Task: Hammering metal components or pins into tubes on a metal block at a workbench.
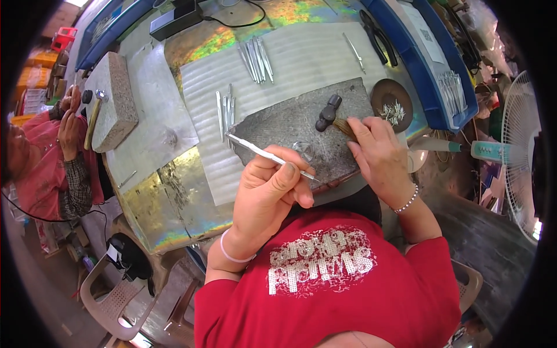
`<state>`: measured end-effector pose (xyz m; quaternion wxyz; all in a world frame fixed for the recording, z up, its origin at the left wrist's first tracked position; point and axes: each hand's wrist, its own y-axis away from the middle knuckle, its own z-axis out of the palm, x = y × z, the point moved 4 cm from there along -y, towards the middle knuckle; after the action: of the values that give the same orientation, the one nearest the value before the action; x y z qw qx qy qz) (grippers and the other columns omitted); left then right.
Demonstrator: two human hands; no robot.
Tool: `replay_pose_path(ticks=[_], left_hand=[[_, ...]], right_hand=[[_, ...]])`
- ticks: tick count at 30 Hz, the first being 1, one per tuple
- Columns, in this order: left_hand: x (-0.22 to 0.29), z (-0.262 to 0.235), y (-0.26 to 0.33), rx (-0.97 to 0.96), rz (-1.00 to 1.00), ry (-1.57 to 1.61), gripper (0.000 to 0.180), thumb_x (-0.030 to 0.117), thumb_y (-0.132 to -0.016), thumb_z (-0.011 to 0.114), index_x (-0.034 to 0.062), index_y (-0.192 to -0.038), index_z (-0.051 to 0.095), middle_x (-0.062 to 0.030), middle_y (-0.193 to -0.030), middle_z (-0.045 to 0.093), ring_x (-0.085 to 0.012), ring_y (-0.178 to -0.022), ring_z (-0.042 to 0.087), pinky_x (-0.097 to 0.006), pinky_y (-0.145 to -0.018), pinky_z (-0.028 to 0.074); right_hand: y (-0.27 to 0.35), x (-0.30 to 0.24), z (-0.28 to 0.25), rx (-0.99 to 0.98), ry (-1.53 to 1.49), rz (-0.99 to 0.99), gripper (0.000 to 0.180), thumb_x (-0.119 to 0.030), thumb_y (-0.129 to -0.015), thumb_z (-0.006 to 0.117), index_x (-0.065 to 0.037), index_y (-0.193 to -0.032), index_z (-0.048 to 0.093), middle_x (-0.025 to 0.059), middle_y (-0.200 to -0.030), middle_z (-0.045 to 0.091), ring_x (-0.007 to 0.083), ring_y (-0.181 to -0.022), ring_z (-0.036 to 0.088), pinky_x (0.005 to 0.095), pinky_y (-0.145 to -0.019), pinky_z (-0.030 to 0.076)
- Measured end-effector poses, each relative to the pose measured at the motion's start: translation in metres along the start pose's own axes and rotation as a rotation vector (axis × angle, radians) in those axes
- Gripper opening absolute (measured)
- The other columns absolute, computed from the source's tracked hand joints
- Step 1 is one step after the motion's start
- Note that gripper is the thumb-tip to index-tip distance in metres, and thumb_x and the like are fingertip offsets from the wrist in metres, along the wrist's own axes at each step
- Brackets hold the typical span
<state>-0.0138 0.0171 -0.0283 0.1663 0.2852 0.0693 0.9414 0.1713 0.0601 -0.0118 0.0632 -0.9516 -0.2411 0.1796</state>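
My left hand [270, 182] is closed around a slim silver metal stick [264, 153], tilted over the front of a flat grey stone slab [278, 124]. With its fingers on the wooden handle, my right hand [380, 153] grips a hammer [329, 113] at the slab's right side. The dark hammer head rests on the stone, and part of the handle is hidden under my fingers. Between my hands a small clear, shiny thing [301, 149] lies on the slab; its kind is unclear. More silver sticks [255, 60] lie on the white foam sheet [307, 49] beyond.
A brown bowl [380, 93] of silver scraps stands right of the slab. Dark-handled pliers [378, 37] and a thin pointed tool [354, 53] lie behind it. A blue tray [461, 119] and a fan [525, 156] are at right. At left, a person [55, 151] sits by a granite block [119, 104].
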Motion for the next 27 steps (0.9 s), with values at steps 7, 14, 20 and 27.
replay_pose_path(ticks=[7,14,20,27], left_hand=[[-0.028,0.004,-0.004,0.079,-0.028,0.162,0.012,0.014,-0.091,0.054,0.0049,-0.099,0.054,-0.0071,-0.086,0.059,-0.0126,-0.064,0.056,-0.023,-0.057,0.045],[-0.044,0.007,-0.001,0.074,0.013,0.215,0.011,0.010,-0.092,0.053,0.0053,-0.101,0.054,-0.0055,-0.096,0.054,-0.0135,-0.068,0.055,-0.026,-0.059,0.047],[-0.040,-0.004,0.003,0.158,-0.003,0.172,0.016,0.012,-0.092,0.051,0.0026,-0.105,0.053,-0.0117,-0.097,0.058,-0.0180,-0.073,0.059,-0.031,-0.066,0.051],[-0.023,-0.007,0.024,0.100,-0.045,-0.600,0.023,-0.002,-0.081,0.065,-0.0030,-0.102,0.056,-0.0071,-0.085,0.065,-0.0088,-0.076,0.062,-0.020,-0.068,0.048]], right_hand=[[0.006,-0.031,-0.002,-0.065,-1.125,0.018,0.030,-0.001,-0.077,0.067,0.000,-0.105,0.058,0.0118,-0.097,0.056,0.0167,-0.081,0.056,0.0274,-0.072,0.045],[0.014,-0.032,0.031,0.187,-1.518,0.151,0.020,0.005,-0.082,0.062,0.000,-0.101,0.060,0.0058,-0.092,0.055,0.0097,-0.081,0.055,0.0221,-0.067,0.045],[0.015,-0.020,0.038,0.227,-1.644,0.313,0.009,0.005,-0.083,0.059,-0.001,-0.090,0.058,0.0027,-0.085,0.054,0.0060,-0.076,0.052,0.0199,-0.066,0.043],[0.008,-0.029,0.029,-0.152,-1.652,0.463,0.007,0.003,-0.081,0.059,-0.003,-0.081,0.054,0.0030,-0.079,0.052,0.0078,-0.072,0.048,0.0209,-0.063,0.039]])
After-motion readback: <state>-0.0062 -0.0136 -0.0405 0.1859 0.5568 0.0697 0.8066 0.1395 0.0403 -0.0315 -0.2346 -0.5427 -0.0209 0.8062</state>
